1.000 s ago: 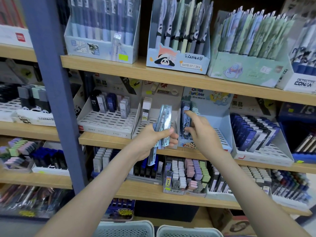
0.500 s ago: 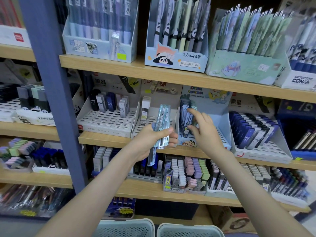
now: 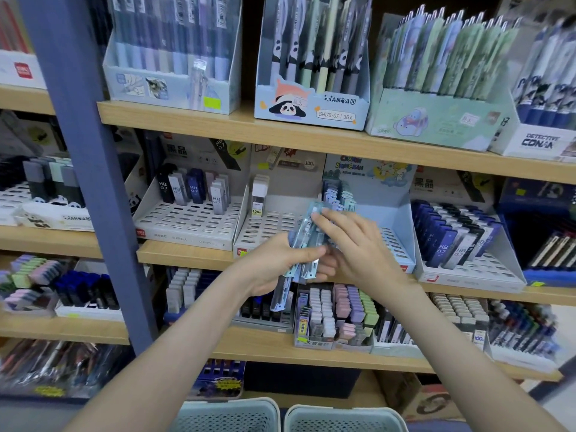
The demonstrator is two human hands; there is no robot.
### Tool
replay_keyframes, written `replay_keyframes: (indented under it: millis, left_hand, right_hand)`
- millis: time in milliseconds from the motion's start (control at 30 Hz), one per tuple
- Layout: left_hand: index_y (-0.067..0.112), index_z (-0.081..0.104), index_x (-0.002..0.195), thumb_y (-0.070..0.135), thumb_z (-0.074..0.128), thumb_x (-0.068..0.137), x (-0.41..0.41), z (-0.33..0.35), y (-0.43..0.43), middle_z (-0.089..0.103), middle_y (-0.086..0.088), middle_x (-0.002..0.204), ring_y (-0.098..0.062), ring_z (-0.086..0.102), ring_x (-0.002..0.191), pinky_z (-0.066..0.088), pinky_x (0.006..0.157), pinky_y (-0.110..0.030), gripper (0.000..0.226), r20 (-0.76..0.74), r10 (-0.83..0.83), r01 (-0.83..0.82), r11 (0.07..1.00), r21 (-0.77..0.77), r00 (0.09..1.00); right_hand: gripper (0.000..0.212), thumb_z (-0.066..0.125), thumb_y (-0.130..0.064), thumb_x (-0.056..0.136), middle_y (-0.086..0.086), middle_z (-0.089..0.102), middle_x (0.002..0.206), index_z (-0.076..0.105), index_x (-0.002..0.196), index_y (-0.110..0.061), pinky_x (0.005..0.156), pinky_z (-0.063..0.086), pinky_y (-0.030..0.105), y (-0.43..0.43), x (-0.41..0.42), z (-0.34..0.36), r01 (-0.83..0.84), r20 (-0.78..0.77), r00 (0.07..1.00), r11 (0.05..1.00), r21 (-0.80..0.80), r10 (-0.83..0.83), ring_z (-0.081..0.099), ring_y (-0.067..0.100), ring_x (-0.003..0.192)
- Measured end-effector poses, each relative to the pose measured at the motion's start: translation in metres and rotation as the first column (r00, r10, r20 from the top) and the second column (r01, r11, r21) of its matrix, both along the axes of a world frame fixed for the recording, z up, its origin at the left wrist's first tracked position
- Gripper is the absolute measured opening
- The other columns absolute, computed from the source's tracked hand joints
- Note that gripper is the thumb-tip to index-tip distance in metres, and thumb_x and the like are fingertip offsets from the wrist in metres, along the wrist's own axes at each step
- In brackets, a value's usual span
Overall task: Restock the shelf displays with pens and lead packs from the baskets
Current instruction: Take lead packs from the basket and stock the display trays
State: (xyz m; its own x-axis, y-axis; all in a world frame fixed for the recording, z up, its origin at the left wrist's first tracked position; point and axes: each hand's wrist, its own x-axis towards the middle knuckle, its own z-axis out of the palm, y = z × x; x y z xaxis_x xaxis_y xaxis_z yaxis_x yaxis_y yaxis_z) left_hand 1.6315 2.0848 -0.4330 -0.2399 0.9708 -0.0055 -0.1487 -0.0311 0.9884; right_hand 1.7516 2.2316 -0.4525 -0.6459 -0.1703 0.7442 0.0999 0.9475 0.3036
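Observation:
My left hand (image 3: 280, 260) grips a bundle of pale blue lead packs (image 3: 307, 236) upright in front of the middle shelf. My right hand (image 3: 355, 244) reaches across from the right, its fingertips on the top pack of the bundle. Just behind the hands stands the light blue cartoon display tray (image 3: 396, 226), with several matching packs (image 3: 338, 194) in its back left corner. Two pale mesh baskets (image 3: 230, 416) (image 3: 343, 419) sit at the bottom edge of the view; their contents are hidden.
A white slotted tray (image 3: 193, 219) with HB 0.7 lead cases is at left, and another tray (image 3: 467, 263) with dark blue cases at right. Pen boxes (image 3: 311, 104) line the top shelf. Eraser boxes (image 3: 336, 313) fill the lower shelf. A blue upright post (image 3: 87, 169) stands at left.
My right hand has drawn back from the packs in the cartoon tray and come left onto the bundle in my left hand. The left hand has barely moved.

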Motion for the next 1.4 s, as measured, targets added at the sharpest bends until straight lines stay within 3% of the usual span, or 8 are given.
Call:
replay_keyframes:
  millis: [367,467,567,633,733,1000,1267,1400]
  left_hand:
    - [0.0,0.061,0.108,0.022,0.055,0.083,0.01,-0.002,0.003,0.071,-0.02,0.097,-0.022,0.072,0.081,0.059,0.07,-0.028,0.033,0.167,-0.231,0.246,0.966,-0.074,0.958]
    - [0.003,0.064,0.1,0.021,0.057,0.085,0.008,-0.004,0.007,0.072,-0.019,0.096,-0.022,0.072,0.079,0.06,0.075,-0.031,0.025,0.158,-0.095,0.107,0.992,-0.069,0.983]
    - [0.003,0.063,0.097,0.017,0.056,0.092,0.003,-0.006,0.012,0.073,-0.018,0.097,-0.02,0.071,0.077,0.06,0.073,-0.031,0.016,0.128,0.045,-0.04,0.998,-0.045,0.991]
    - [0.003,0.064,0.097,0.014,0.055,0.095,0.002,-0.007,0.014,0.074,-0.015,0.093,-0.019,0.071,0.074,0.06,0.07,-0.029,0.014,0.118,0.1,-0.096,0.995,-0.034,0.988]
    - [0.004,0.066,0.096,0.012,0.055,0.096,0.003,-0.007,0.017,0.073,-0.012,0.086,-0.018,0.071,0.071,0.06,0.068,-0.029,0.014,0.1,0.15,-0.15,0.989,-0.012,0.984]
    - [0.002,0.064,0.102,0.012,0.055,0.096,0.002,-0.01,0.025,0.07,-0.008,0.076,-0.017,0.071,0.069,0.06,0.066,-0.029,0.015,0.06,0.196,-0.198,0.98,0.017,0.979]
    - [0.002,0.064,0.103,0.01,0.054,0.096,0.001,-0.012,0.029,0.07,-0.008,0.077,-0.017,0.07,0.068,0.06,0.067,-0.03,0.014,0.073,0.187,-0.19,0.981,0.034,0.98]
    - [0.002,0.063,0.101,0.008,0.053,0.096,0.002,-0.012,0.028,0.069,-0.008,0.075,-0.017,0.07,0.067,0.06,0.066,-0.029,0.013,0.078,0.18,-0.184,0.982,0.043,0.98]
  right_hand:
    - [0.007,0.048,-0.007,0.097,0.01,0.068,0.094,0.054,0.094,-0.007,0.077,0.041,0.031,0.004,0.029,0.003,-0.079,-0.067,0.993,0.964,0.253,0.099,0.056,0.023,0.091]
    - [0.007,0.054,-0.004,0.09,0.009,0.065,0.083,0.06,0.087,-0.005,0.072,0.042,0.031,0.01,0.034,0.004,0.052,-0.042,0.997,0.992,-0.117,-0.057,0.062,0.028,0.079]
    - [0.004,0.056,-0.008,0.094,-0.003,0.061,0.086,0.056,0.098,-0.009,0.074,0.045,0.016,0.009,0.033,0.011,0.035,-0.099,0.976,0.592,-0.805,-0.192,0.059,0.017,0.083]
    - [0.012,0.059,-0.012,0.093,-0.004,0.058,0.085,0.05,0.1,-0.014,0.076,0.046,0.018,0.014,0.028,0.012,-0.002,-0.083,0.979,0.398,-0.918,-0.185,0.058,0.016,0.085]
    - [0.015,0.062,-0.008,0.09,0.006,0.062,0.083,0.049,0.096,-0.009,0.082,0.053,0.04,0.019,0.02,0.012,0.002,-0.036,0.992,0.305,-0.952,-0.117,0.063,0.025,0.085]
    - [0.032,0.065,-0.012,0.089,0.003,0.065,0.078,0.042,0.077,-0.03,0.079,0.053,0.042,0.023,0.01,0.011,0.122,0.073,0.987,0.36,-0.925,-0.145,0.066,0.024,0.076]
    - [0.027,0.064,-0.006,0.088,0.001,0.064,0.068,0.042,0.073,-0.013,0.073,0.056,0.036,0.025,0.009,0.016,0.152,0.126,0.987,0.302,-0.941,-0.103,0.065,0.016,0.064]
    - [0.024,0.061,-0.005,0.09,-0.003,0.063,0.068,0.042,0.075,-0.009,0.073,0.054,0.036,0.026,0.009,0.016,0.224,0.183,0.973,0.396,-0.89,-0.14,0.064,0.014,0.066]
